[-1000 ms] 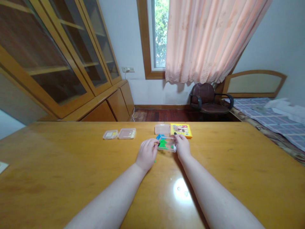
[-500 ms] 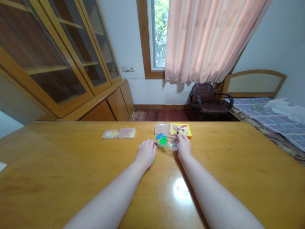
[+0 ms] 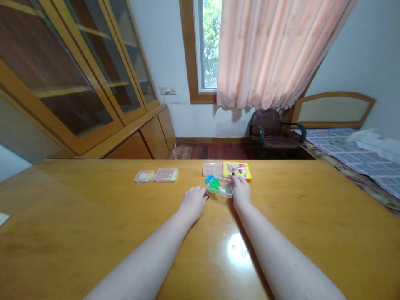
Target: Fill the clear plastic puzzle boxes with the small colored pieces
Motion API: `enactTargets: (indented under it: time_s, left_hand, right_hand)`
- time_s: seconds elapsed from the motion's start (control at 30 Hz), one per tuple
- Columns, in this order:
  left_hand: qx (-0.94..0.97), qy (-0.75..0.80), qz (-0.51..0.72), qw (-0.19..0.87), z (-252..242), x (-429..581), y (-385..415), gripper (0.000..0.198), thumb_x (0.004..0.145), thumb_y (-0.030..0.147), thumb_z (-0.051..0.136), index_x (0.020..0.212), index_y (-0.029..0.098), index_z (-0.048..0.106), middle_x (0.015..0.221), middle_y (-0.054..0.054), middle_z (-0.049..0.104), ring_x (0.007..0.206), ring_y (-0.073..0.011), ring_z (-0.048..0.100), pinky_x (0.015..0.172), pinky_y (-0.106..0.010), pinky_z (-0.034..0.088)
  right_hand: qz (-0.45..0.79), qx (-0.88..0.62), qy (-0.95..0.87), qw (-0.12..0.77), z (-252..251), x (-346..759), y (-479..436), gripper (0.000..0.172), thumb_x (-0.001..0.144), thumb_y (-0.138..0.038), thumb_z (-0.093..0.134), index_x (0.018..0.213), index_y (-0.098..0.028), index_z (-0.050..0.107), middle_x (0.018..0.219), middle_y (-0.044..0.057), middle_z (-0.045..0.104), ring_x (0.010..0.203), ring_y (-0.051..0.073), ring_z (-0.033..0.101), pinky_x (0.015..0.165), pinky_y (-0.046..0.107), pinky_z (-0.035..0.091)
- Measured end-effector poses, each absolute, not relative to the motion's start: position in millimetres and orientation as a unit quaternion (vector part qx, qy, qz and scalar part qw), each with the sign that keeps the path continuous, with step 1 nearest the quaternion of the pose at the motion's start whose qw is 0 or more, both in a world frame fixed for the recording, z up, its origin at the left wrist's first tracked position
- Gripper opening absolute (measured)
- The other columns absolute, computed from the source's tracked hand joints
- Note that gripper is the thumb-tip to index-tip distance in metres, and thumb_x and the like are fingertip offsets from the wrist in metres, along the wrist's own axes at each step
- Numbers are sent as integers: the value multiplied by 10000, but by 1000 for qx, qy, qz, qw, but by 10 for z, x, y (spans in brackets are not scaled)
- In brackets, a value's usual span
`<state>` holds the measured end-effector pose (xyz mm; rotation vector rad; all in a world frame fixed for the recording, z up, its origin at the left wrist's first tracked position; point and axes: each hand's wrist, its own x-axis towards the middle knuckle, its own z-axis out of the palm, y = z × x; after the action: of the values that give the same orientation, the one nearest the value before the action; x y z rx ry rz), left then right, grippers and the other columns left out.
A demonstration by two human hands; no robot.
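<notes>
A small clear plastic box [image 3: 222,189] with green pieces [image 3: 214,184] inside lies on the wooden table [image 3: 93,216], and my right hand [image 3: 241,192] grips its right edge. Blue pieces [image 3: 208,179] lie just beyond the box on its left. My left hand [image 3: 193,202] rests on the table left of the box, fingers curled, fingertips close to the box's near left corner. I cannot make out anything in it.
A yellow printed box [image 3: 238,170] and a clear lid [image 3: 212,168] lie behind the clear box. Two more clear cases [image 3: 156,175] sit to the left. Beyond the table stand a glass-door cabinet [image 3: 78,75], a dark armchair [image 3: 275,131] and a bed [image 3: 353,154].
My right hand tipped the clear box and drew it slightly back and right, then lowered it. My left hand came off the box and dropped to the table.
</notes>
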<state>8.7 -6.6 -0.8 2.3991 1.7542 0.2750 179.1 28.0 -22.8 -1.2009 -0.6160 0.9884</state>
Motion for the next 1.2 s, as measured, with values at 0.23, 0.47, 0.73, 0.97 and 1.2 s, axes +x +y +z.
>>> enactTargets:
  time_s: [0.23, 0.47, 0.73, 0.97, 1.2]
  left_hand:
    - [775, 630, 56, 13, 21, 112, -135, 166, 829, 317, 452, 887, 179, 523, 915, -76, 558, 894, -219, 519, 758, -331, 397]
    - [764, 645, 3, 8, 35, 140, -167, 241, 842, 360, 422, 954, 157, 489, 896, -105, 578, 870, -252, 557, 712, -357, 417]
    - [772, 635, -4, 10, -7, 143, -141, 220, 862, 345, 388, 930, 165, 495, 858, -97, 600, 845, -252, 575, 703, -365, 421]
    - [799, 597, 59, 39, 41, 148, -157, 239, 857, 389, 392, 959, 196, 490, 941, -70, 582, 894, -218, 546, 757, -332, 402]
    - [790, 608, 65, 32, 67, 143, -176, 231, 844, 371, 414, 970, 191, 486, 951, -74, 572, 907, -218, 539, 763, -327, 398]
  right_hand:
    - [447, -529, -265, 671, -241, 1789, 295, 187, 612, -357, 599, 645, -173, 593, 567, -28, 576, 560, 128, 496, 555, 242, 370]
    - [439, -532, -270, 672, -242, 1788, 288, 205, 601, -370, 612, 644, -170, 597, 576, -26, 580, 567, 129, 502, 565, 244, 374]
    - [444, -529, -276, 668, -274, 1798, 302, 200, 599, -371, 613, 633, -176, 592, 570, -22, 580, 550, 132, 504, 562, 252, 384]
    - [439, -541, -288, 658, -312, 1805, 321, 225, 599, -388, 612, 667, -173, 621, 598, -11, 601, 582, 147, 531, 571, 256, 396]
    - [444, -535, -286, 660, -325, 1793, 321, 229, 605, -392, 615, 675, -173, 613, 600, -12, 596, 586, 145, 527, 570, 252, 403]
